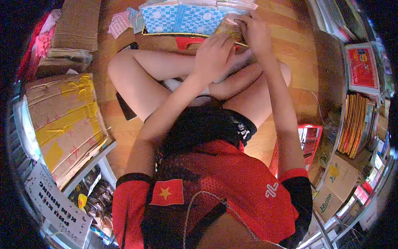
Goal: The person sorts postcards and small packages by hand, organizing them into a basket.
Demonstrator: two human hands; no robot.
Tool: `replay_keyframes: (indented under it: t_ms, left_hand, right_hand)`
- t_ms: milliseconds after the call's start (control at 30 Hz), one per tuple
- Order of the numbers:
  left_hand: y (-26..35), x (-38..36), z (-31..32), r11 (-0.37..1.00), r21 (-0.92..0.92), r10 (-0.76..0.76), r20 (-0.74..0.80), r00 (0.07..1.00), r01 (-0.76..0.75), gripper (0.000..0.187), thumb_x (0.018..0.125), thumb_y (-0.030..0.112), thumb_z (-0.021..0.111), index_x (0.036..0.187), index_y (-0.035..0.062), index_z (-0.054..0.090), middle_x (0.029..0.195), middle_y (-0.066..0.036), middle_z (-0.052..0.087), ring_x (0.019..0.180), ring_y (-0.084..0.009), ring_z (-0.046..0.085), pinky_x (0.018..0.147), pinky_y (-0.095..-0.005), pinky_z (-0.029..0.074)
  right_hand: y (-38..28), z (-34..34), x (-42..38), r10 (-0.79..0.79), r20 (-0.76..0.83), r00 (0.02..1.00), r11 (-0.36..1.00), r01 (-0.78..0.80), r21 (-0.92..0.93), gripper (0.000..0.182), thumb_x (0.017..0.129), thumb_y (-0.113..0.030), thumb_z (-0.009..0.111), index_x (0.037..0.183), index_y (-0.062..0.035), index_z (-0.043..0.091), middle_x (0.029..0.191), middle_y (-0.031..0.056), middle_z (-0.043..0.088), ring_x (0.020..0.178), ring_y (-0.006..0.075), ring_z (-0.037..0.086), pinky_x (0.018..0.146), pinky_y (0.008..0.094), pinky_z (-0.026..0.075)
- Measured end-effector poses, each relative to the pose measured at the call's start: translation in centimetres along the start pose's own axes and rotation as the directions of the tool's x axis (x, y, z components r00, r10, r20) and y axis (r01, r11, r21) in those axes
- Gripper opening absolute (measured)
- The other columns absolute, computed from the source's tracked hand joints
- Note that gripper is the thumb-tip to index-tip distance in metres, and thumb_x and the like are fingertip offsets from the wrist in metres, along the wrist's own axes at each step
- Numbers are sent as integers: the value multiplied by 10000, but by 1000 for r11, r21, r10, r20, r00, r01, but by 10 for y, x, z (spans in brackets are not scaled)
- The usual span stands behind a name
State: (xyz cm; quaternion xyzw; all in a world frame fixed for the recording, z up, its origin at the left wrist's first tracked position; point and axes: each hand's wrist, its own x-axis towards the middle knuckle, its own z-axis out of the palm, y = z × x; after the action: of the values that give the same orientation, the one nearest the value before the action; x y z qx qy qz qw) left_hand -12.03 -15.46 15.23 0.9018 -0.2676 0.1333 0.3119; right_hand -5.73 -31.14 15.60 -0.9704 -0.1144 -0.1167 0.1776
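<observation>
In front of my crossed legs stands a row of blue-and-white checked packs with white cartoon figures. At the row's right end is a clear plastic bag with something yellowish inside. My right hand is bent over the bag's right side, fingers curled against the plastic. Just below it, my left hand reaches to the bag's lower edge, back of the hand up, fingers loosely apart and thumb away from them. Its fingertips are partly hidden. A red object shows beneath the packs.
A pink patterned packet lies left of the packs on the wooden floor. Taped cardboard boxes stand at my left. On my right are shelves with stacked orange-edged items, a Merino box and a red basket.
</observation>
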Motion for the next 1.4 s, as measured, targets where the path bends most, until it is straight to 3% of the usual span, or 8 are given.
replay_keyframes:
  t_ms: [200, 333, 433, 700, 800, 967, 1300, 1400]
  left_hand:
    - [4, 48, 5, 971, 211, -217, 595, 774, 110, 328, 813, 220, 477, 967, -47, 590, 1063, -236, 573, 923, -290, 593, 828, -407, 452]
    - [-13, 31, 35, 964, 247, 105, 4, 995, -102, 328, 815, 243, 479, 919, -32, 625, 967, -214, 610, 892, -314, 600, 847, -401, 444]
    - [-7, 33, 19, 992, 93, 78, 77, 994, -85, 315, 816, 251, 489, 898, -16, 634, 890, -159, 631, 920, -284, 598, 914, -391, 409]
    - [-104, -6, -109, 995, 62, -12, -729, 684, 83, 99, 667, 216, 628, 691, 122, 610, 745, -49, 611, 690, -246, 548, 686, -368, 407]
    - [-213, 2, -126, 744, -199, -613, -582, 534, 638, 292, 797, 326, 534, 811, 56, 645, 852, -140, 651, 786, -340, 608, 729, -420, 451]
    - [-369, -18, -62, 393, 330, -877, -144, 458, 858, 587, 749, 585, 531, 956, 47, 640, 947, -161, 651, 922, -350, 610, 771, -429, 482]
    - [-483, -70, 20, 548, 336, -712, -293, 638, 766, 663, 652, 506, 699, 1089, 26, 567, 1030, -172, 625, 910, -358, 608, 764, -468, 477]
    - [-391, -43, -48, 409, 154, -797, -420, 435, 899, 564, 660, 465, 717, 969, 18, 568, 932, -180, 639, 867, -366, 611, 736, -442, 480]
  right_hand:
    - [-2, 14, 0, 194, -219, 956, 909, -92, 406, 330, 817, -237, 627, 1008, 4, 507, 889, 194, 546, 808, 359, 565, 703, 401, 454]
    - [-7, 18, -5, 311, -324, 894, 887, -151, 436, 443, 794, -273, 673, 1019, 47, 463, 895, 183, 515, 800, 306, 528, 724, 371, 437]
    - [3, 31, 0, 169, -472, 865, 966, -51, 253, 452, 787, -269, 683, 1028, 42, 461, 881, 151, 516, 788, 269, 523, 713, 357, 438]
    - [8, 49, -5, 327, -409, 852, 910, -167, 379, 355, 851, -149, 608, 1080, 21, 395, 902, 110, 506, 768, 179, 506, 700, 298, 436]
    - [-2, 43, -5, 435, -338, 835, 853, -262, 452, 368, 865, -127, 580, 1122, 6, 352, 939, 126, 500, 833, 200, 509, 752, 324, 430]
    - [-15, 35, -2, 392, -376, 840, 874, -212, 437, 299, 899, -122, 521, 1104, -1, 340, 972, 144, 458, 895, 210, 481, 810, 331, 405]
    - [4, 45, -7, 424, -456, 782, 860, -190, 474, 177, 952, -174, 402, 1029, -30, 335, 948, 112, 424, 845, 169, 432, 771, 296, 395]
    - [11, 43, -13, 483, -462, 744, 794, -149, 590, 144, 945, -137, 405, 1039, -56, 332, 883, 76, 434, 765, 125, 444, 673, 252, 406]
